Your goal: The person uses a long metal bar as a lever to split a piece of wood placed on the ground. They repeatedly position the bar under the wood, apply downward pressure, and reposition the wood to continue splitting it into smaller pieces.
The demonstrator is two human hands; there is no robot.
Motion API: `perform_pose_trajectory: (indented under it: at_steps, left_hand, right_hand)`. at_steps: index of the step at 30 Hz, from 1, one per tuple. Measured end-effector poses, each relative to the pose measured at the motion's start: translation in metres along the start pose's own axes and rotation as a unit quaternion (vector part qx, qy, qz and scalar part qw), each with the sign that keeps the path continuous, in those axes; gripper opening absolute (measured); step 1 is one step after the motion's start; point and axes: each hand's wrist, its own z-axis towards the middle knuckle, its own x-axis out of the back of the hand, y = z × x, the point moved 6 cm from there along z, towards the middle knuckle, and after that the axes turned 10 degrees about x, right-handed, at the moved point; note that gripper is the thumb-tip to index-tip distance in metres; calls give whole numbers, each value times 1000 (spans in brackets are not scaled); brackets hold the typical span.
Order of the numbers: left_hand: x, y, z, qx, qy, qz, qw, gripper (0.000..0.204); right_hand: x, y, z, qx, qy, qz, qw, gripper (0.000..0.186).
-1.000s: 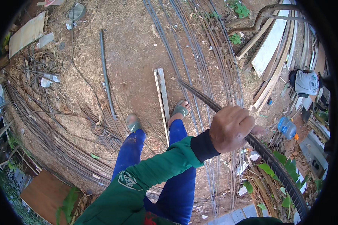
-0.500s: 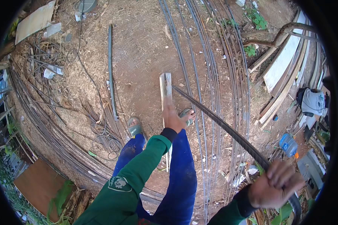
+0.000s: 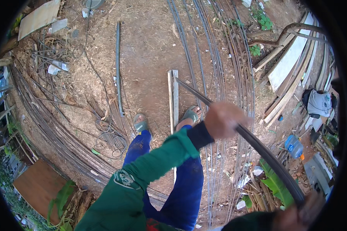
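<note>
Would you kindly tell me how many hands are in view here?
2: the left hand is partway along the dark bar, and the right hand, blurred and partly cut off, is at lower right.

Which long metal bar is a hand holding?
The thick dark bar, slanting through the grip of the left hand; the other bars lie along the ground, untouched.

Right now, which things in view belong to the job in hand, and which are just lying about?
In use:
Long dark metal bar, in the left hand, blurred right hand at its near end
Pale narrow wooden plank, perhaps: the bar's far tip is beside it

Lying about, apparently:
Clear blue plastic bottle
Brown rectangular board
Straight grey pipe
Thin metal rods
</note>
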Motion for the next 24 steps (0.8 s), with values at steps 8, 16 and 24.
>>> perform_pose_trajectory:
  at_steps: [8, 16, 24]
  left_hand:
    - [24, -201, -204, 526, 12, 147, 838, 95]
    - [-19, -265, -231, 703, 188, 143, 671, 95]
    - [-33, -323, -210, 655, 166, 303, 672, 51]
  right_hand:
    - [17, 140, -129, 10, 35, -58, 998, 37]
    - [39, 148, -93, 9, -57, -79, 995, 40]
    - [181, 199, -18, -36, 7, -23, 999, 42]
